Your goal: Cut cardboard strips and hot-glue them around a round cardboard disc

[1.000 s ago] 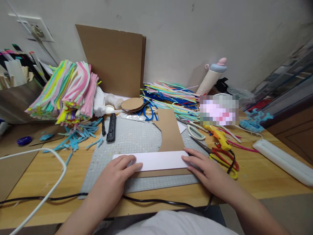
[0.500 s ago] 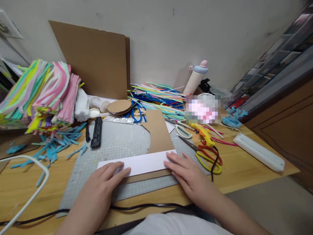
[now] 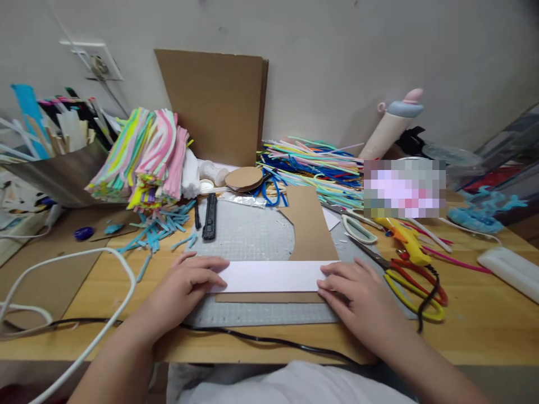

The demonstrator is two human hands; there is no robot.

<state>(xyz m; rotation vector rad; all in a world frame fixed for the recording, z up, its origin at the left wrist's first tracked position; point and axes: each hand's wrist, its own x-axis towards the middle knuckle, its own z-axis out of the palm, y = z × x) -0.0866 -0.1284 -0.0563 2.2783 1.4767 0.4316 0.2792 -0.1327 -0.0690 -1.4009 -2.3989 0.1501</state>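
Observation:
A long white paper strip point(image 3: 272, 277) lies level across a piece of brown cardboard point(image 3: 314, 224), whose front edge shows below the strip. My left hand point(image 3: 191, 283) holds the strip's left end, its fingertips on the paper and its thumb near the lower edge. At the opposite end my right hand point(image 3: 353, 294) has its fingertips on the paper, fingers bent. Beneath the cardboard is a grey cutting mat point(image 3: 248, 230). The undersides of both hands' fingers are hidden.
Scissors with red and yellow handles point(image 3: 415, 286) and a yellow glue gun point(image 3: 408, 241) lie to the right. A black utility knife point(image 3: 209, 217) rests on the mat. Pipe cleaner bundles point(image 3: 155, 151) stand at the back left. A black cable point(image 3: 261, 338) crosses the front.
The view has swung left. The paper strip has gone from slanted to level over the cardboard, and my left hand has shifted outward to its left end.

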